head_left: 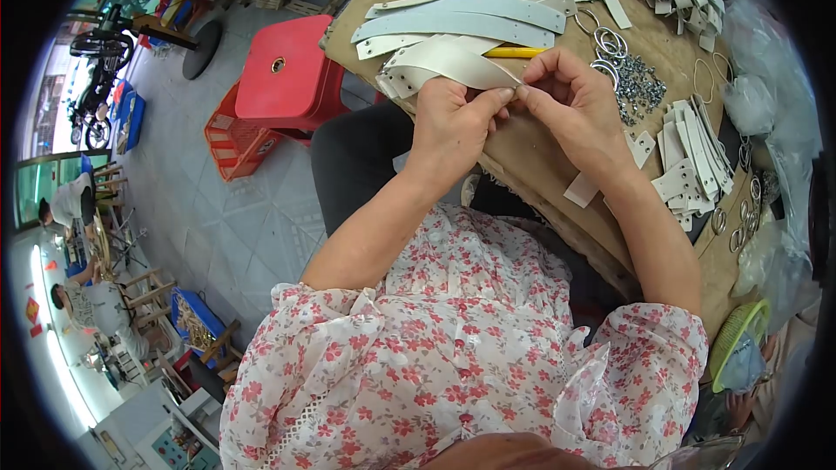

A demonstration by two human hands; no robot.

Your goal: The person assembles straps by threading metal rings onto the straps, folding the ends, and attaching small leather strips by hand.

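Both hands meet at the table's near edge, over a white leather-like strap [457, 63]. My left hand [453, 126] is closed on the strap near its end, thumb on top. The thumb and fingers of my right hand [579, 109] pinch at that same end, touching the left thumb; any small part between them is hidden. Behind the hands lie more pale straps with punched holes [461, 24] and a yellow pen-like tool [515, 52]. Close to my right hand are metal rings [610, 43] and a heap of small metal studs [640, 87].
Bundles of short strap pieces [697, 152] lie on the right of the cloth-covered table [557, 183]. Clear plastic bags [766, 113] and a green basket [740, 339] are at the far right. A red stool [283, 70] and red crate [235, 139] stand left. Other people sit farther left.
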